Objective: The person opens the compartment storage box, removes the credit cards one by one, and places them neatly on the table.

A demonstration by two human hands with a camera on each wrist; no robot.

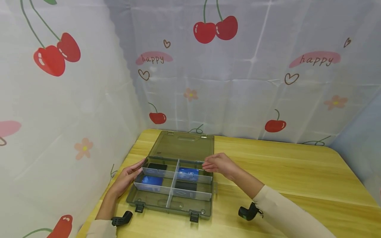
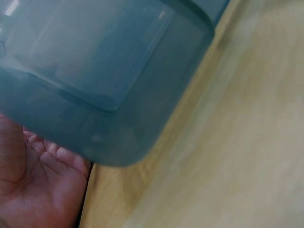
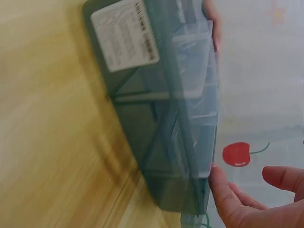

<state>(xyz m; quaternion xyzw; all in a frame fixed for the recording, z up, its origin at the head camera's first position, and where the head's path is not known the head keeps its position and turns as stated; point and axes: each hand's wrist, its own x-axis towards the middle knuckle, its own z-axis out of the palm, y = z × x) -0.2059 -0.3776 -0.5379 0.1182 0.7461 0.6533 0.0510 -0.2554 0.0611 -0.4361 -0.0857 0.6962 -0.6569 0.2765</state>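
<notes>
A translucent grey-green plastic storage box (image 1: 157, 206) sits on the table with its lid (image 1: 184, 145) folded back behind it. White dividers (image 1: 174, 175) split it into several compartments. Inside lie blue cards, one at left (image 1: 152, 180) and one at right (image 1: 188, 173), and dark flat pieces, one at back left (image 1: 157, 166) and one at right (image 1: 186, 185). At the box's left side, my left hand (image 1: 126, 178) holds the wall, fingers partly hidden by it in the left wrist view. The fingertips of my right hand (image 1: 220, 165) touch the back right rim, thumb apart.
The yellow wood-grain table (image 1: 282, 168) reaches right of the box. A curtain with cherry prints (image 1: 232, 92) hangs behind and on the left. Two latches (image 1: 194, 216) stick out at the box's front. A white label (image 3: 124, 35) is on its right side.
</notes>
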